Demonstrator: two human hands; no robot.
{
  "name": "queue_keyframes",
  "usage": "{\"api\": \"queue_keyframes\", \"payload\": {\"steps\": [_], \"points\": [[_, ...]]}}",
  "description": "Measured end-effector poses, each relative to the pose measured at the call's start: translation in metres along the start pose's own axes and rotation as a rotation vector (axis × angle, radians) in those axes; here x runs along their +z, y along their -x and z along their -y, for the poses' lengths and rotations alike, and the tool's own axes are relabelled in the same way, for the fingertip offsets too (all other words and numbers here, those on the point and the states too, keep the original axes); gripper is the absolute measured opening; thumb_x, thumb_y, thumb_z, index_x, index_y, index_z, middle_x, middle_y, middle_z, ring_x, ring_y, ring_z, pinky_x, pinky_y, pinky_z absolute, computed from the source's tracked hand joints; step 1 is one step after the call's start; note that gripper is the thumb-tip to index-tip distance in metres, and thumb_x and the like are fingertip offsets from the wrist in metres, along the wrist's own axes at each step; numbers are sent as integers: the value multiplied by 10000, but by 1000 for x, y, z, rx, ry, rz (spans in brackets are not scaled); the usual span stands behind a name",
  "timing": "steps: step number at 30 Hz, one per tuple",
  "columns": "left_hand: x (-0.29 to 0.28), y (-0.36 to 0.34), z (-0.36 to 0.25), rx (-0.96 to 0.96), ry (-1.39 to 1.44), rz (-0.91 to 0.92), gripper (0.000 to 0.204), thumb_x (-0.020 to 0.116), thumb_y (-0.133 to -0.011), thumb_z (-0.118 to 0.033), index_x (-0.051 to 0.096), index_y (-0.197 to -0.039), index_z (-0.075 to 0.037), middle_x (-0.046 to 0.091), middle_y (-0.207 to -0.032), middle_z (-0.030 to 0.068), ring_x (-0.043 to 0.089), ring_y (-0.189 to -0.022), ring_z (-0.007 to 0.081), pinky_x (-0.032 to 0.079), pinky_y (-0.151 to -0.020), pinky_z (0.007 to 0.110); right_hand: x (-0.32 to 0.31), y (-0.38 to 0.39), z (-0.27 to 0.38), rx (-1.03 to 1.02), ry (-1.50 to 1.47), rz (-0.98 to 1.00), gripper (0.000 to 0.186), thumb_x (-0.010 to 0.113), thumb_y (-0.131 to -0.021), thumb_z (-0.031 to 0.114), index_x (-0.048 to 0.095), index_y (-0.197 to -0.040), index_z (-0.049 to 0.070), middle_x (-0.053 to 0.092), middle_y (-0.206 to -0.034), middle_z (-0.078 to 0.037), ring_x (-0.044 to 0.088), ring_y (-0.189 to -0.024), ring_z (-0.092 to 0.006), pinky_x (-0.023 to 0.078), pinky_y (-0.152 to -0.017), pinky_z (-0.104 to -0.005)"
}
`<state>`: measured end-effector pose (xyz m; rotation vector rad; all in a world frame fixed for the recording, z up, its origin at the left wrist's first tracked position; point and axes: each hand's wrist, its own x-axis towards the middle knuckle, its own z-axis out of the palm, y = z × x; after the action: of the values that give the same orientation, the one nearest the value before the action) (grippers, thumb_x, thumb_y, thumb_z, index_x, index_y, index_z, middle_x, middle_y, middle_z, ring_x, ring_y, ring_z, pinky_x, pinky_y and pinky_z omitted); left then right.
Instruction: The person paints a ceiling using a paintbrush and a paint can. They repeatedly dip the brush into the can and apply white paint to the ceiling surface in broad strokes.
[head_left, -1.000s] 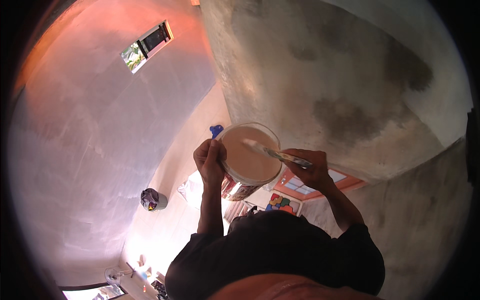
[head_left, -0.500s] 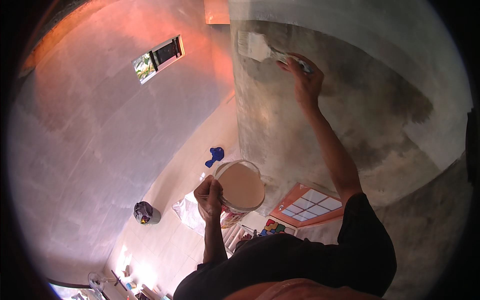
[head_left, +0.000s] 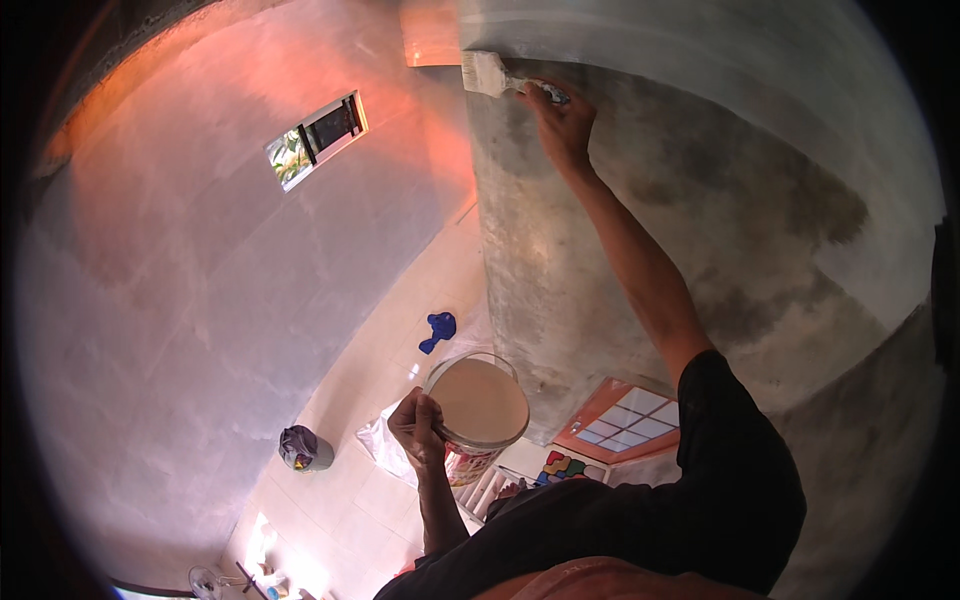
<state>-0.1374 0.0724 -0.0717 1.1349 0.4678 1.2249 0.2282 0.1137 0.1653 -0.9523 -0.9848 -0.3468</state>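
Observation:
My right hand [head_left: 563,125], arm stretched far up, is closed round the handle of a wide paintbrush [head_left: 485,74]. The pale bristles lie against the left edge of the grey wall [head_left: 600,230], close to its top. Darker, wet-looking patches spread over that wall. Lower down, my left hand [head_left: 416,428] grips the rim of a round bucket [head_left: 470,462]. Light beige paint [head_left: 478,400] fills it nearly to the top, and its wire handle rests along the far side of the rim.
A pale wall [head_left: 230,270] with a small window [head_left: 318,138] stands at the left. On the tiled floor lie a blue cloth-like thing [head_left: 438,331] and a white sheet [head_left: 385,440]. A bagged bin [head_left: 305,450] stands near the left wall. A brown-framed paned door [head_left: 622,418] is at lower right.
The paintbrush and my right hand have moved left and up along the wall to its edge. My left hand still holds the bucket. The view has shifted slightly.

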Motion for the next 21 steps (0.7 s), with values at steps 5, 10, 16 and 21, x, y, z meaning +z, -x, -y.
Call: {"api": "queue_keyframes", "payload": {"steps": [5,10,16,21], "points": [[-2,-2,-3,23,1,-4,294,560,-909,-124,543,-646,6,469,-580,4,410,-517,70,285,-497,216,-55,6,23,-104,223,-52,256,672,-879,139,637,-1025,-69,687,-875,-124,684,-813,-193,508,-685,-231],[-4,5,0,29,29,-49,296,560,-917,-141,547,-661,8,467,-566,14,406,-502,72,284,-489,216,-97,23,71,-107,54,-146,283,684,-872,151,634,-1051,-62,695,-875,-136,685,-816,-182,509,-686,-233],[-5,4,3,21,10,-29,329,547,-934,-162,533,-649,1,466,-552,19,397,-482,70,279,-476,211,-33,14,34,-110,136,-42,233,681,-865,122,655,-1012,-56,696,-836,-135,689,-791,-174,526,-642,-234],[-6,-5,2,41,52,41,353,547,-942,-183,526,-635,-10,476,-540,19,390,-472,58,260,-467,200,-16,-5,4,-140,229,-68,237,673,-871,134,657,-1007,-60,695,-840,-124,689,-790,-170,523,-641,-236]]}}
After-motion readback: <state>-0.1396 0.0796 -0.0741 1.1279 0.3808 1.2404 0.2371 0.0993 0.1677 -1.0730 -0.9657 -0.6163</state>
